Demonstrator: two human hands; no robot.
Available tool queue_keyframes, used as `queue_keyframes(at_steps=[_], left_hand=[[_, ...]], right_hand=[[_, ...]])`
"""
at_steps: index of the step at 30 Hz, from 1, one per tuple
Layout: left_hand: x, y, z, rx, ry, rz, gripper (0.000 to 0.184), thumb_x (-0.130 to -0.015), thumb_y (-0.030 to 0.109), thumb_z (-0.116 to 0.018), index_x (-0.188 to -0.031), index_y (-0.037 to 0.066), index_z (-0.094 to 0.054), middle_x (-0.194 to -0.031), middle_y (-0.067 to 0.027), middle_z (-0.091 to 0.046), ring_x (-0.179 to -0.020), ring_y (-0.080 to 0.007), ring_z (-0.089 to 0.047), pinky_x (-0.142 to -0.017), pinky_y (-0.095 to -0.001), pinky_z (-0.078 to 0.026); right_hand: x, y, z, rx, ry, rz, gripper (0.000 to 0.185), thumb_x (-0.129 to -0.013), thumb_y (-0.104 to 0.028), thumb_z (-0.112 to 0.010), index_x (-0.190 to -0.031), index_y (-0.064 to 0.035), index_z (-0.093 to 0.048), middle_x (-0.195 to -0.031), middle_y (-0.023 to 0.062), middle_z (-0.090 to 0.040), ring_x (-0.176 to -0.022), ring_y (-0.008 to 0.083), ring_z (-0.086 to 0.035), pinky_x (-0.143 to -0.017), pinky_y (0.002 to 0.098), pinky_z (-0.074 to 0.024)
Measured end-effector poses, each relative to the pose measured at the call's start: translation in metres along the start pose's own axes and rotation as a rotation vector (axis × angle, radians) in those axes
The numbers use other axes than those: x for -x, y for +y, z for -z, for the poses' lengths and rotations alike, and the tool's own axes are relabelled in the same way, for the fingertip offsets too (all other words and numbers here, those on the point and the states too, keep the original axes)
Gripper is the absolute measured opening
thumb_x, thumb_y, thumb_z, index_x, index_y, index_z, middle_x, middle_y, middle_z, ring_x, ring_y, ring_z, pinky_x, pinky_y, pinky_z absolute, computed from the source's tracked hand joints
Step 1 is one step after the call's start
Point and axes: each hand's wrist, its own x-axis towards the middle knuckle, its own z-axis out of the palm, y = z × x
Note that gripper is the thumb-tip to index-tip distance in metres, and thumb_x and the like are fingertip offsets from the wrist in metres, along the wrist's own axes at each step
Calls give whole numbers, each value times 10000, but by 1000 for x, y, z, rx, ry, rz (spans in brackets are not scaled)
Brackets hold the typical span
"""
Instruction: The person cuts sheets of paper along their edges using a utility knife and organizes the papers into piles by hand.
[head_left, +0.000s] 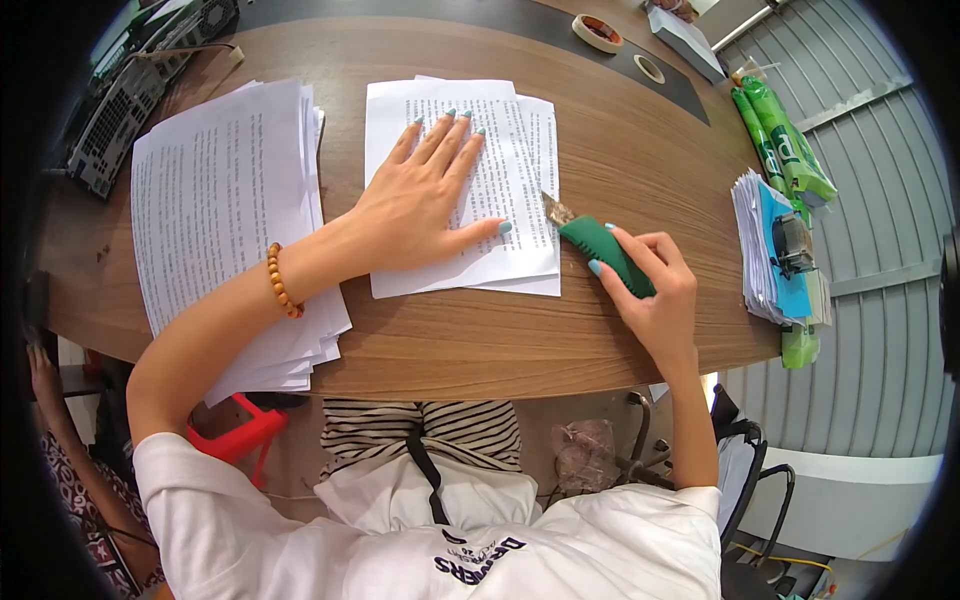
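My left hand [425,200] lies flat with its fingers spread on a small pile of printed sheets [520,150], pressing on the top one. The sheets are slightly fanned, so edges of lower ones show at the right and top. In my right hand [655,285] is a green utility knife [612,252], gripped by its handle. Its blade [556,209] is out and points up and left, with the tip at the right part of the sheets. Whether the tip touches the paper I cannot tell.
A thicker stack of printed pages [225,190] lies at the left under my forearm. Computer hardware [120,110] stands at the far left corner. A tape roll [597,33] sits at the back. Papers with a blue sheet [785,260] and green packages [785,140] line the right edge.
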Motion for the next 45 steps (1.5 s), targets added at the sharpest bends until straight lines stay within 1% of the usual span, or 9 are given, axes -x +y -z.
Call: queue_keyframes(at_steps=[13,14,24,31,33,38,40,42,45], left_hand=[[0,-2,-3,-3,5,-11,832,-863,583,-389,-1377,-56,-252,-1431,-264,-241,-1361,-361,-169,-1122,-438,-106],[0,-3,-6,30,67,-33,832,-858,584,-381,-1354,-78,-285,-1409,-279,-273,-1350,-374,-196,-1111,-461,-121],[-1,-3,-8,22,141,-36,842,-851,586,-385,-1310,-119,-335,-1371,-321,-308,-1330,-403,-238,-1092,-493,-147],[-1,-3,-4,86,145,-63,842,-848,582,-389,-1308,-121,-337,-1371,-322,-309,-1330,-402,-239,-1090,-496,-152],[0,-1,-2,32,44,-31,809,-858,543,-412,-1361,-75,-273,-1420,-274,-258,-1353,-369,-194,-1109,-463,-124],[-1,-1,0,-4,28,-4,819,-852,557,-409,-1359,-73,-279,-1423,-271,-253,-1356,-364,-190,-1112,-466,-115],[-1,-3,-3,-8,38,-6,821,-852,561,-404,-1358,-73,-280,-1423,-271,-252,-1356,-363,-189,-1112,-467,-112],[-1,-5,-8,55,117,-41,861,-841,596,-370,-1318,-119,-325,-1380,-311,-305,-1332,-405,-232,-1096,-491,-140],[-1,-5,-6,58,94,-58,861,-846,603,-348,-1326,-111,-322,-1387,-299,-304,-1335,-398,-231,-1098,-491,-146]], right_hand=[[-67,29,-37,71,55,71,335,-754,-289,-705,-1018,-84,-681,-810,58,-594,-624,194,-601,-556,309,-496],[-72,31,-40,61,56,65,341,-760,-307,-697,-1019,-84,-682,-811,65,-600,-626,204,-610,-564,315,-501],[-101,43,-59,99,91,110,345,-760,-326,-694,-1032,-115,-680,-843,64,-606,-661,212,-624,-598,338,-519],[-99,54,-44,83,9,101,340,-765,-325,-683,-1040,-125,-679,-838,61,-604,-679,214,-623,-612,334,-518],[-101,49,-52,74,21,98,344,-765,-328,-682,-1041,-123,-679,-841,62,-607,-685,216,-625,-620,335,-517],[-105,50,-57,52,37,75,356,-769,-332,-676,-1048,-110,-675,-856,66,-617,-708,227,-631,-635,336,-515],[-105,69,-49,204,91,57,353,-774,-319,-679,-1050,-99,-674,-846,79,-623,-710,227,-629,-624,341,-506],[-100,102,-34,172,159,30,351,-777,-310,-682,-1050,-91,-671,-837,84,-625,-702,219,-623,-609,333,-496],[-96,118,-22,93,304,-36,340,-786,-293,-685,-1045,-73,-668,-816,88,-625,-673,197,-600,-583,314,-471]])
